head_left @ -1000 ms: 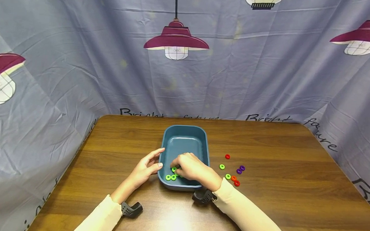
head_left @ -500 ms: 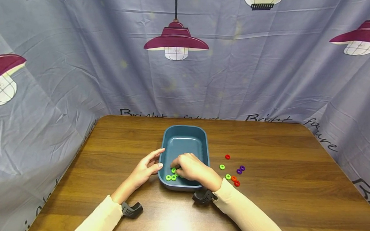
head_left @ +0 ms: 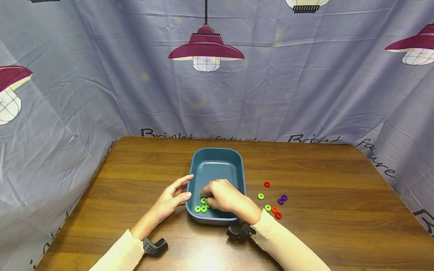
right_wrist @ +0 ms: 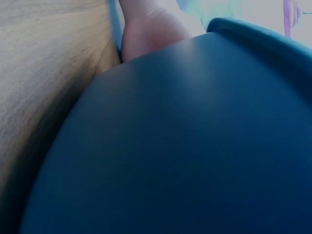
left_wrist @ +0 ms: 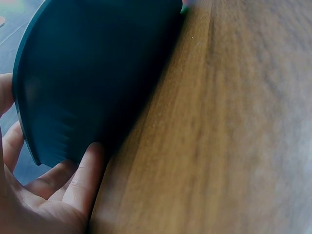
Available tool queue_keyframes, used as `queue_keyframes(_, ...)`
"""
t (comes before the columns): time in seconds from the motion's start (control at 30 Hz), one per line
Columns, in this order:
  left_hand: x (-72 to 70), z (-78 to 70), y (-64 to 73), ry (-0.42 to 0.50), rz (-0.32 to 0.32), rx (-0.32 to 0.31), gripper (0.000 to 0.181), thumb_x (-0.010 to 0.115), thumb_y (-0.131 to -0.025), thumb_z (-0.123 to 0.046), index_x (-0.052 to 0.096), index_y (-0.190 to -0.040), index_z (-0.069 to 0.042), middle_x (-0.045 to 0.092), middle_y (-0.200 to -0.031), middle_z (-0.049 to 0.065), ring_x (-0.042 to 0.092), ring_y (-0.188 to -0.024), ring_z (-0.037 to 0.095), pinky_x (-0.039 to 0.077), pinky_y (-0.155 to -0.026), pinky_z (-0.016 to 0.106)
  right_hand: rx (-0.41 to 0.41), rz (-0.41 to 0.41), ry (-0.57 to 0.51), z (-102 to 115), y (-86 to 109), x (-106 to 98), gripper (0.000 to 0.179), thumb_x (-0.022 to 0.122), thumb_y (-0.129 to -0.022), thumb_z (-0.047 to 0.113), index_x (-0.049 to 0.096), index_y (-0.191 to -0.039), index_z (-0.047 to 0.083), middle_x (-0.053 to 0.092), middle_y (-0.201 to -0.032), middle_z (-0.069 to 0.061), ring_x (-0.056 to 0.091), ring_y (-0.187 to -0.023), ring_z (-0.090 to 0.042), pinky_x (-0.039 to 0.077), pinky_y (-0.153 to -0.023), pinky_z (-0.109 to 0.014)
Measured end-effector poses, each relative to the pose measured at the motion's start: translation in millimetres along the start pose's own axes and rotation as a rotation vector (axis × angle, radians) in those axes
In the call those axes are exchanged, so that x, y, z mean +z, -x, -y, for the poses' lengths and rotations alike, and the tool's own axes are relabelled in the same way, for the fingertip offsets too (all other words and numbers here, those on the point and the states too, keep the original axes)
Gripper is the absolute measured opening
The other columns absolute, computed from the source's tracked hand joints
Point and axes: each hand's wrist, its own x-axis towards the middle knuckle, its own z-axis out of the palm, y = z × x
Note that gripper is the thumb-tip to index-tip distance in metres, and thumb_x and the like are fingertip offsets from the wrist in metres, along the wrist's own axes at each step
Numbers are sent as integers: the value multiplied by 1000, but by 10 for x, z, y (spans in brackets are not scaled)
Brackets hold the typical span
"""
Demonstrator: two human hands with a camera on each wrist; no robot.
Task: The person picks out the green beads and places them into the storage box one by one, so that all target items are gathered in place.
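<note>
A blue-grey rectangular tray (head_left: 218, 169) stands on the wooden table. My left hand (head_left: 169, 198) is at its left side, fingers loosely bent and thumb tip at the rim. In the left wrist view, fingers (left_wrist: 84, 183) touch the tray's outer wall. My right hand (head_left: 223, 194) reaches over the near right rim into the tray, fingers bent downward. A green ring (head_left: 203, 200) shows right at its thumb and index finger; the hand hides part of the others, and I cannot tell whether it pinches one. Two more green rings (head_left: 201, 209) lie in the near left corner.
Right of the tray, several small rings lie loose on the table (head_left: 331, 207): a red ring (head_left: 267, 184), a green ring (head_left: 260, 196), purple rings (head_left: 282, 199), and an orange ring (head_left: 274, 210) by a red one. A patterned grey curtain (head_left: 270, 93) hangs behind the table.
The green ring by the right thumb has shifted slightly left and nearer. Both hands and the tray stay in place; the head view tilts a touch.
</note>
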Motion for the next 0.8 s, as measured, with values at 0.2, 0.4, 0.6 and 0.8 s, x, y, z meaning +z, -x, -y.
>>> queue_keyframes(0.2, 23, 18, -6, 7, 9, 3, 62, 55, -100, -7, 30, -157, -1, 38, -153, 36, 49, -134, 48, 57, -91, 29, -29, -109, -44, -37, 54, -58, 22, 75, -87, 16, 79, -108, 10, 77, -97, -2, 70, -90, -19, 53, -82, -38)
queue_keyframes(0.4, 27, 1, -5, 2, 1, -1, 62, 55, -100, -7, 32, -157, -2, 39, -152, 36, 48, -134, 49, 58, -92, 31, -13, -178, -115, -102, 167, -182, 21, 74, -89, 16, 79, -108, 8, 77, -96, -3, 69, -89, -21, 52, -80, -35)
queue_keyframes(0.6, 12, -2, -3, -7, -9, -3, 62, 56, -99, -6, 33, -157, -1, 39, -153, 36, 49, -134, 48, 58, -90, 30, -1, -277, -142, -247, 337, -258, 20, 75, -88, 15, 79, -105, 6, 78, -94, -6, 70, -90, -21, 54, -85, -40)
queue_keyframes(0.8, 5, -14, 4, -8, -12, -4, 62, 56, -99, -7, 33, -157, -1, 38, -153, 36, 49, -134, 48, 57, -90, 29, -21, -442, -145, -407, 535, -287, 18, 77, -84, 9, 79, -101, 5, 78, -93, -7, 69, -88, -21, 54, -83, -40)
